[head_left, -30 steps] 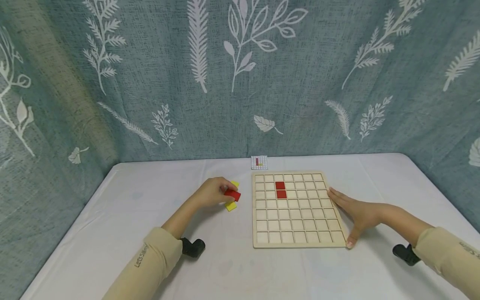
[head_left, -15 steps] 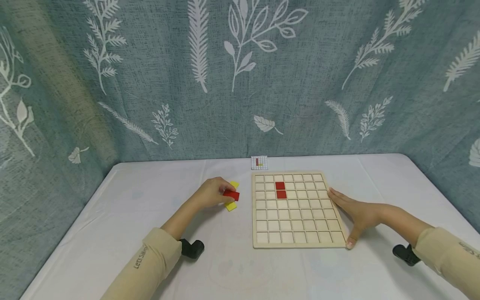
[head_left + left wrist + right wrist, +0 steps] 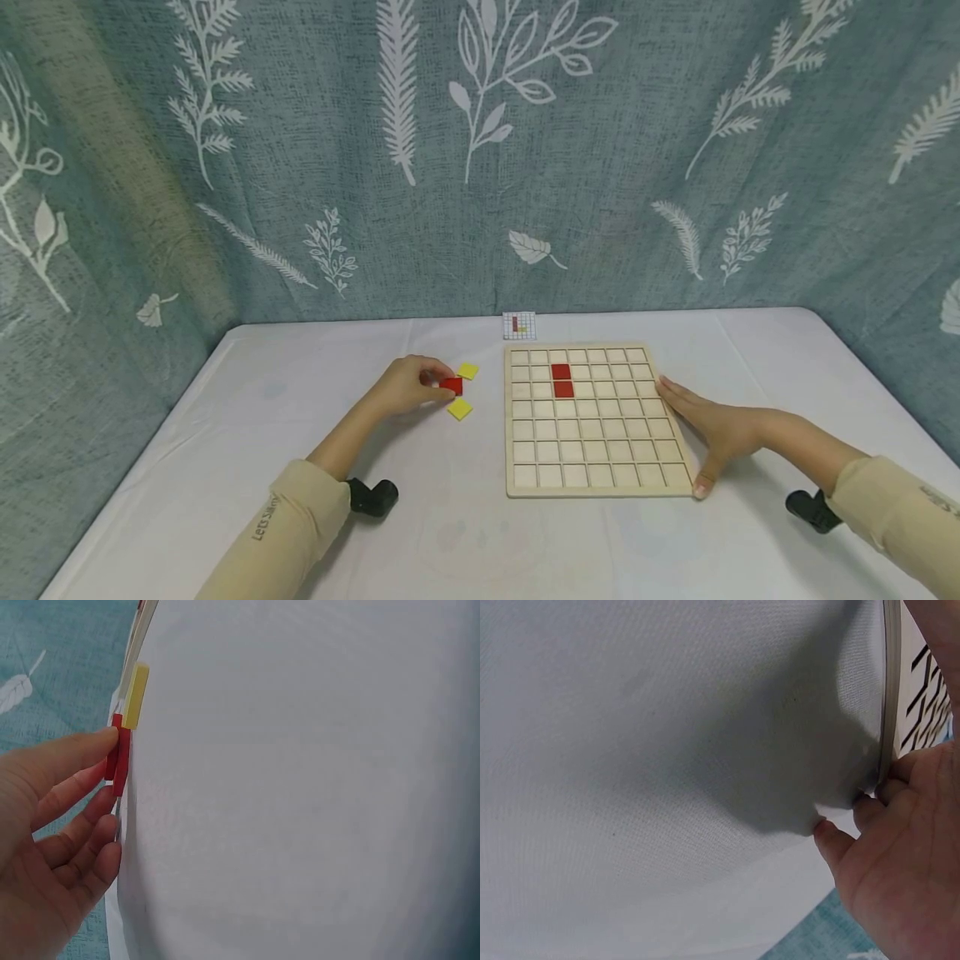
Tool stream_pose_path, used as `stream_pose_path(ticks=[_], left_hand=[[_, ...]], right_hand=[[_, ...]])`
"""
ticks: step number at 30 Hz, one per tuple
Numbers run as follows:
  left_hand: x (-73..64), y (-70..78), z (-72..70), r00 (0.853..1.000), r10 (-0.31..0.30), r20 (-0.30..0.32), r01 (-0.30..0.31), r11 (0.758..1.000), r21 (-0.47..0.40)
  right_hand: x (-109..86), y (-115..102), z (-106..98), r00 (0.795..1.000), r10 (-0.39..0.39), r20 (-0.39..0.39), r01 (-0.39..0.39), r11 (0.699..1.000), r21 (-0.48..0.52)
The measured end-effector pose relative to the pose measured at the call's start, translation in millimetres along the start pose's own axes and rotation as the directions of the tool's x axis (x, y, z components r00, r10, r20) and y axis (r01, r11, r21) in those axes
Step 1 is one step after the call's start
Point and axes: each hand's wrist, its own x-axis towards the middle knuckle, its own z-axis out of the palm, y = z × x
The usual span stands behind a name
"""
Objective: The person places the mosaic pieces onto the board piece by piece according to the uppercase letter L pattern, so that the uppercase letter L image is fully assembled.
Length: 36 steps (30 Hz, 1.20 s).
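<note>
My left hand (image 3: 408,387) pinches a red tile (image 3: 452,386) between thumb and fingertips, left of the board. In the left wrist view two flat red tiles (image 3: 122,765) overlap at the fingertips, a yellow tile (image 3: 136,697) just beyond them. On the white cloth lie two yellow tiles, a far one (image 3: 468,371) and a near one (image 3: 460,408), on either side of the held red. The wooden grid board (image 3: 600,492) carries two red squares (image 3: 562,389), one below the other, in its third column. Spread fingers of my right hand (image 3: 723,429) rest along its right edge.
Behind the board lies a small printed grid card (image 3: 519,326) with red and yellow marks. A leaf-patterned blue-green curtain (image 3: 450,225) hangs at the table's back and sides. Black wrist cameras (image 3: 375,497) jut from both sleeves, low over the white tablecloth (image 3: 450,550).
My left hand has drawn a little to the left with the red, leaving both yellow tiles more uncovered. My right hand and the board stay put.
</note>
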Motion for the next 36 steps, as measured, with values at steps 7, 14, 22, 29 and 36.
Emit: stream_pose_path(ticks=[7, 14, 22, 29, 36], left_hand=[[0.2, -3.1, 0.2, 1.0, 0.001, 0.009, -0.001, 1.0, -0.016], [-0.3, -4.5, -0.1, 1.0, 0.019, 0.014, -0.018, 0.999, -0.045], [1.0, -5.0, -0.3, 1.0, 0.031, -0.003, -0.031, 0.998, -0.054], [-0.1, -0.6, -1.2, 0.994, 0.031, -0.106, -0.046, 0.988, -0.145], [-2.6, 16.0, -4.1, 0.993, 0.023, -0.114, -0.04, 0.989, -0.145]], right_hand=[[-0.3, 0, 0, 1.0, 0.012, 0.004, -0.012, 1.0, -0.003], [-0.5, -2, 0, 1.0, 0.001, 0.007, -0.001, 1.0, 0.001], [-0.6, -2, 0, 1.0, -0.007, 0.002, 0.007, 1.0, 0.003], [-1.0, -1, 0, 1.0, -0.02, -0.004, 0.02, 1.0, 0.011], [-1.2, 0, 0, 1.0, -0.021, -0.012, 0.021, 1.0, 0.004]])
